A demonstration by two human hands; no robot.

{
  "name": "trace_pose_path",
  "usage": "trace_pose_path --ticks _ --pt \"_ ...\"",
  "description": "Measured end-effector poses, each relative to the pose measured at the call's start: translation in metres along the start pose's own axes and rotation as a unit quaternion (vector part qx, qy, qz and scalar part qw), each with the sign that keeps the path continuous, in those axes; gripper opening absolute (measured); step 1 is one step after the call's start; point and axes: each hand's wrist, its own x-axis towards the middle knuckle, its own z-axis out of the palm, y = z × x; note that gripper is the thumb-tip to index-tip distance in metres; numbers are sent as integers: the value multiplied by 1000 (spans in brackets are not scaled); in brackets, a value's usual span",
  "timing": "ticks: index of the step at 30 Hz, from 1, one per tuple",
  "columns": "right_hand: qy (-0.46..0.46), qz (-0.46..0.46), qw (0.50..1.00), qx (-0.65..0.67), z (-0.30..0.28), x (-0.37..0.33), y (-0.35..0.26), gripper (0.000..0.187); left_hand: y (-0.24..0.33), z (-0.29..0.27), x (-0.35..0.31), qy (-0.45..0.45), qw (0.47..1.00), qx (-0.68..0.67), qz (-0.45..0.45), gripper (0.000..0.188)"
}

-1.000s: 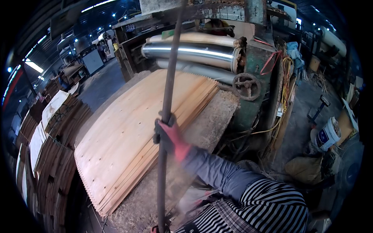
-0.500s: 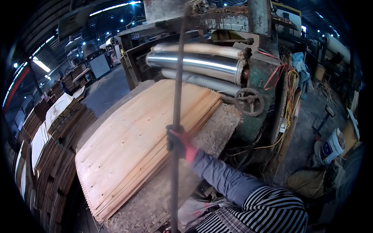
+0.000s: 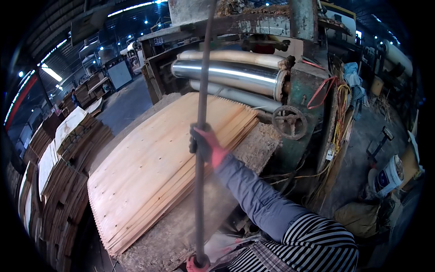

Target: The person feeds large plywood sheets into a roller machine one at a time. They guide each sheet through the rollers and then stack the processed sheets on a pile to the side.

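Note:
A long dark pole (image 3: 200, 204) stands nearly upright before me, its upper end passing out of the top of the picture. My right hand (image 3: 206, 144), in a dark and pink-red glove, is closed around it at mid-height. Low at the bottom edge my left hand (image 3: 197, 264), gloved alike and partly cut off, wraps the pole's lower part. Behind the pole lies a stack of pale wood veneer sheets (image 3: 145, 158) with jagged edges, on a rough, dusty table (image 3: 174, 242). Shiny metal rollers (image 3: 226, 75) stand past the stack's far end.
A rusty handwheel (image 3: 289, 122) sits on the green machine side. Yellow and red cables (image 3: 337, 122) hang to its right. A white bucket (image 3: 387, 174), a hammer-shaped tool (image 3: 381, 141) and a tan sack (image 3: 358, 217) are on the right-hand floor. Tall stacks of brown veneer (image 3: 68, 186) line the left.
My right hand has moved up along with a slight shift left, and the pole's middle has shifted left too. My left hand now shows gripping the pole at the bottom edge.

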Motion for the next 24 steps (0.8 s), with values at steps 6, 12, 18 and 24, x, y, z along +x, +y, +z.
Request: trace_pose_path --ticks 6,12,18,24 --pt "-20 24 999 44 -17 -72 34 8 22 -35 -4 5 997 -73 -14 33" --pt "-14 -31 996 79 -20 -66 -24 17 19 -35 -2 -39 970 -238 -26 36" --pt "30 -111 993 -28 -32 -49 -48 22 4 -16 62 -38 997 -27 64 38" --pt "23 -85 995 -48 -59 -18 -15 30 -30 -4 132 -41 988 115 97 47"
